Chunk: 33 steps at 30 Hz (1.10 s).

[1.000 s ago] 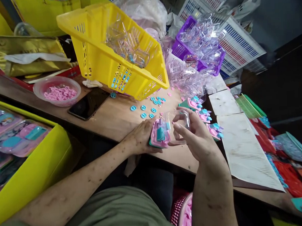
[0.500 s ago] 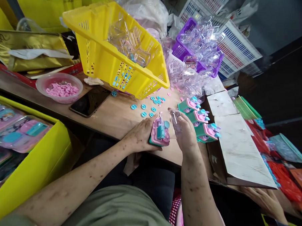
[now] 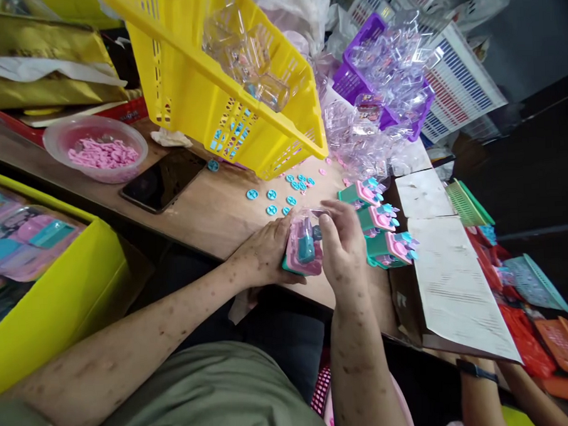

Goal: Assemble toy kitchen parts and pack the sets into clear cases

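My left hand (image 3: 264,251) is wrapped round the side of a small pink and teal plastic toy set (image 3: 295,264), just above the table's near edge. A clear plastic cover (image 3: 309,218) lies over the top of the toy set. My right hand (image 3: 344,238) grips the cover on its right side, thumb on top; part of that edge is hidden by the fingers. To the right of it, several similar toy sets (image 3: 391,249) stand in a row without covers. Small teal wheel-like discs (image 3: 271,210) lie scattered on the table beyond my hands.
A yellow basket (image 3: 185,104) and a purple basket (image 3: 353,78) hold clear covers. A bowl of pink pieces (image 3: 97,177) and a phone (image 3: 164,180) lie left. A cardboard box (image 3: 456,281) stands right, with another person's arms (image 3: 480,386) beyond. A yellow bin (image 3: 80,285) holds packed toys.
My right hand has moved left and brought the clear cover onto the toy set in my left hand. Another person's arms at the lower right have shifted.
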### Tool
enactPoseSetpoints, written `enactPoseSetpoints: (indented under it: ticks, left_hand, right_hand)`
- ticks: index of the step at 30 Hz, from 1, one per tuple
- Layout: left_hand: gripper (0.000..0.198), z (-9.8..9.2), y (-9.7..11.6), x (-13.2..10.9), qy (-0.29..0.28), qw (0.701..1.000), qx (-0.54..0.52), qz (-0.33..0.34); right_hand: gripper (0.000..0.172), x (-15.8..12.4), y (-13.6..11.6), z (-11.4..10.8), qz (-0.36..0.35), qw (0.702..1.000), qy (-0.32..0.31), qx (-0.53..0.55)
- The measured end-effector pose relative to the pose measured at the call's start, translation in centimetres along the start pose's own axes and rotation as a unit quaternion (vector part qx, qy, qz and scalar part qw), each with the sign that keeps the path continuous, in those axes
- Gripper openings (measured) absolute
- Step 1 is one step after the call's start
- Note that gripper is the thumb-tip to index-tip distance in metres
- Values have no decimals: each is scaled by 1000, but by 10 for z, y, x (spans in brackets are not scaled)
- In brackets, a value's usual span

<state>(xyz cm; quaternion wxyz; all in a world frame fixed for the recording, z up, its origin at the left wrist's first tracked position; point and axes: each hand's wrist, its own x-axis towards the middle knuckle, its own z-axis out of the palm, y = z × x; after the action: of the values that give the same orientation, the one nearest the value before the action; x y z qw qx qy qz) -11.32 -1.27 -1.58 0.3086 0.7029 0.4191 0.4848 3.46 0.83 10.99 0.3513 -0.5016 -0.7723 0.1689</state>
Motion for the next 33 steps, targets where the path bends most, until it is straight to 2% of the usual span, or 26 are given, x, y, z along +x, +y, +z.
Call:
enactPoseSetpoints:
  ticks: [4, 7, 10, 19, 23, 27, 33]
  left_hand:
    - [152, 1, -1, -3, -4, 999, 42, 6]
    - [153, 4, -2, -4, -4, 998, 61, 8]
    - [151, 6, -2, -4, -4, 998, 56, 12]
    - [135, 9, -1, -3, 3, 998, 62, 0]
    - [134, 10, 5, -2, -1, 996, 85, -18]
    - [135, 8, 10, -2, 2, 998, 60, -36]
    - [138, 7, 11, -4, -10, 996, 78, -35]
  right_hand:
    - [33, -3, -7, -6, -62, 996, -9, -66]
    - [34, -4, -15, -7, -80, 990, -9, -117]
    - [39, -4, -20, -5, -82, 986, -13, -145]
    - [38, -4, -23, -7, -88, 978, -39, -187]
    - [39, -5, -24, -10, -80, 975, -44, -201]
    - [40, -4, -24, -15, -73, 975, -60, -203]
    - [41, -3, -30, -20, -53, 971, -72, -220]
